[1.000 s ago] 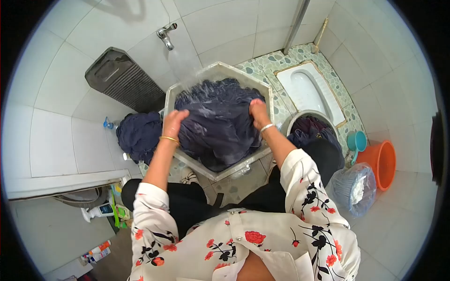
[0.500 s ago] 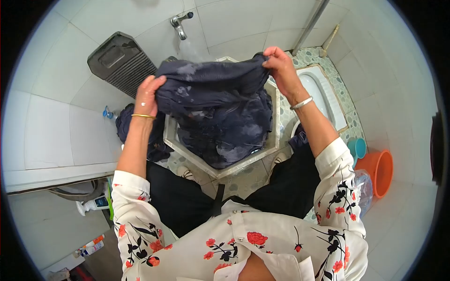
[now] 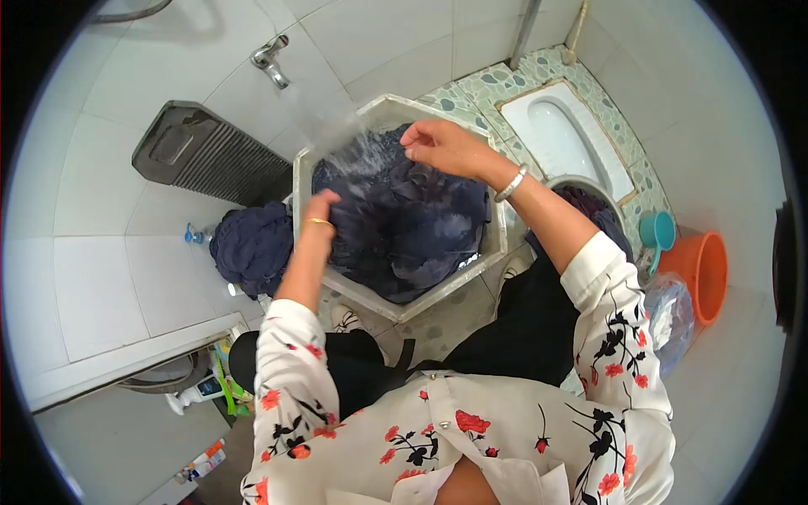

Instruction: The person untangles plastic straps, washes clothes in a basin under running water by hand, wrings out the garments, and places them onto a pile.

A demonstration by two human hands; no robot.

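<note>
Dark navy wet clothing (image 3: 404,227) lies heaped in a pale many-sided basin (image 3: 502,227) on the floor. Above its upper part hangs my right hand (image 3: 450,150), fingers loosely curled, a gap between thumb and fingers and no cloth seen in them. My left hand (image 3: 318,212) is over the basin's left rim, near the clothing; motion blur hides what its fingers do. From the wall tap (image 3: 270,62), water sprays into the basin.
A dark washboard (image 3: 210,151) leans at the wall, with a navy clothing pile (image 3: 252,246) below it. On the right are a squat toilet (image 3: 560,126), a bucket with dark clothes (image 3: 589,202), a teal dipper (image 3: 656,229) and an orange bucket (image 3: 699,273).
The navy garment that both hands held stretched above the basin is now down in it. My hands have come apart from it, the right moving left and down, the left down and right.
</note>
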